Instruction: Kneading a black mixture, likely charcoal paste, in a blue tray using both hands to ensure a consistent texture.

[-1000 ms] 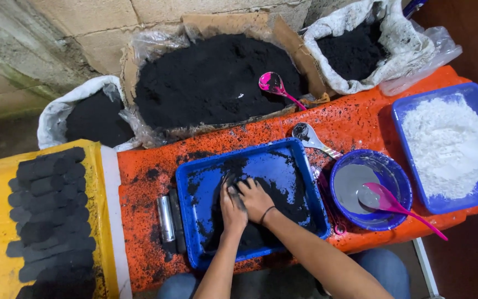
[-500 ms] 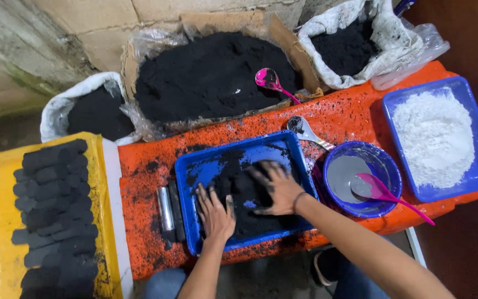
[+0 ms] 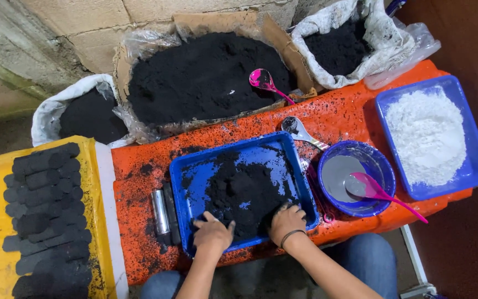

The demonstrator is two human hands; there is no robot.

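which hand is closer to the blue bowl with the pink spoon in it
Right. The right hand rests at the near right corner of the blue tray, just left of the blue bowl. The left hand sits at the tray's near left side, farther away.

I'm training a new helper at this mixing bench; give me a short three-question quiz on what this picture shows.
1. True or false: both hands are in the rectangular blue plastic tray of black powder.
2. What lies in the round blue plastic bowl? A) pink plastic spoon B) metal tube C) black briquette
3. What colour is the powder in the blue tray at far right?

Key: 1 true: left hand and right hand press into it. 2 A. 3 white.
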